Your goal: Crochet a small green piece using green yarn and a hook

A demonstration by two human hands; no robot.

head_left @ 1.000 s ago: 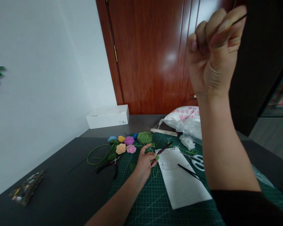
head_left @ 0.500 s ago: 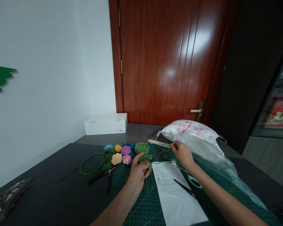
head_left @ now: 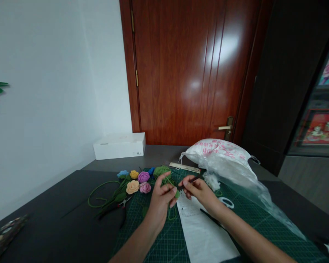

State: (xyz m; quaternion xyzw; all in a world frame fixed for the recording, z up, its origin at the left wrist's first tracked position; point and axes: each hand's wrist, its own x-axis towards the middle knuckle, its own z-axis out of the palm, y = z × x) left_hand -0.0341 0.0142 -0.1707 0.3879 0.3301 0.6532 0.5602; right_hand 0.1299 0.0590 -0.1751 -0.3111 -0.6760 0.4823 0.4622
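Observation:
My left hand [head_left: 161,199] is closed in a pinch on a small green crochet piece [head_left: 176,194] with green yarn trailing from it, above the green cutting mat [head_left: 164,237]. My right hand [head_left: 197,190] sits just beside it, fingers pinched on a thin dark crochet hook [head_left: 191,179] that points up to the right. The two hands nearly touch over the top of a white paper sheet [head_left: 205,237]. A ball of green yarn [head_left: 161,171] lies just behind the hands. Crocheted roses [head_left: 138,182] in several colours lie to the left.
White-handled scissors [head_left: 226,202] and a dark stick [head_left: 211,218] lie to the right on the mat and paper. A plastic bag of white stuffing [head_left: 222,153] fills the right rear. A ruler [head_left: 185,167], a white box [head_left: 119,145] and a wooden door [head_left: 192,69] stand behind.
My right hand came down from high near the camera to the mat, then moved left to meet my left hand. The left hand has kept its hold on the green piece.

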